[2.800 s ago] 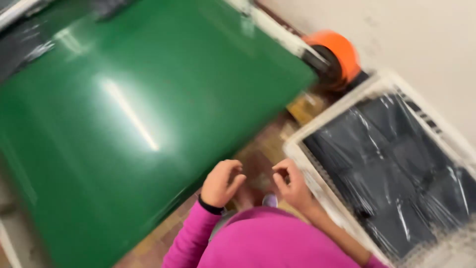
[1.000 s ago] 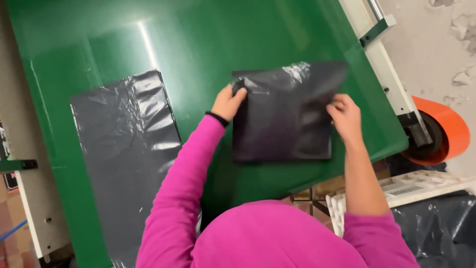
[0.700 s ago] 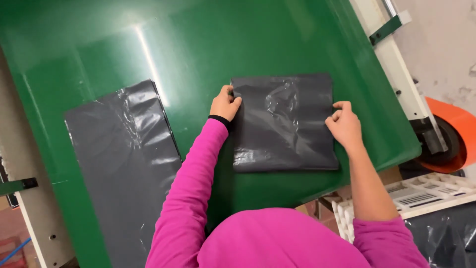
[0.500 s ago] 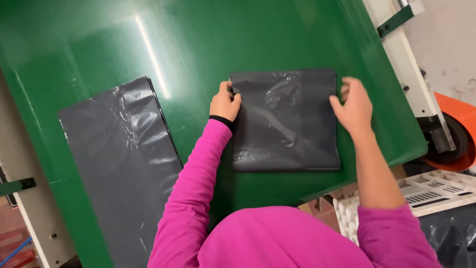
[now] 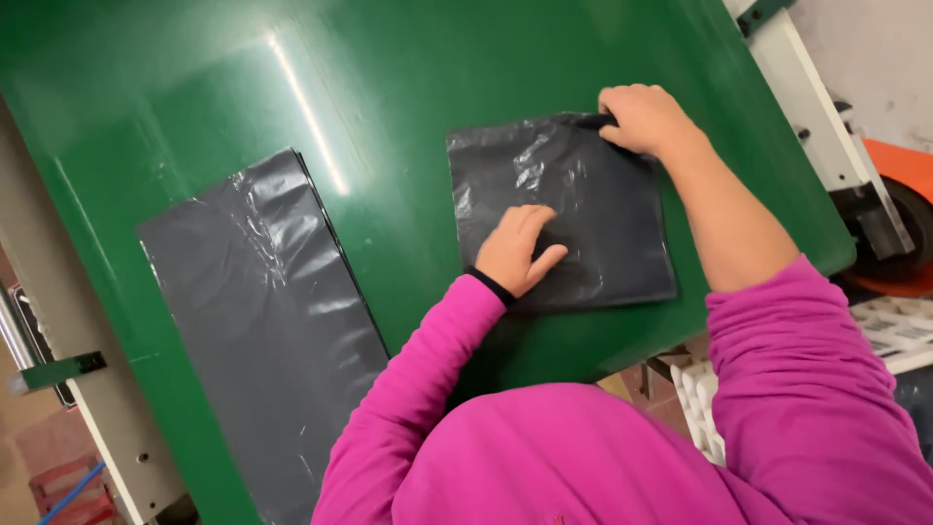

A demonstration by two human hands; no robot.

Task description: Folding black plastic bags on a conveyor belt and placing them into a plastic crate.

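My left hand [image 5: 515, 251] lies flat, fingers together, pressing on the lower left part of the small dark plastic bag [image 5: 564, 209] in the middle right of the frame. My right hand [image 5: 641, 117] is curled shut, pinching the bag's upper right corner near the top of the frame.

Largest first: the green table [image 5: 389, 87] fills most of the frame, glossy, with a light streak upper centre. A big grey plastic bag [image 5: 267, 321] lies flat at left of centre, running toward the bottom edge, well apart from the small one. The small bag lies flat on the green, creased but squared up. A white frame rail [image 5: 807, 97] runs down the upper right, and an orange roll [image 5: 899, 194] sits at the right edge.

Progress, my judgement: one bag looks laid out and done. The second is down and mostly smoothed; the gripped corner still wants flattening. I see no further bags on the table.
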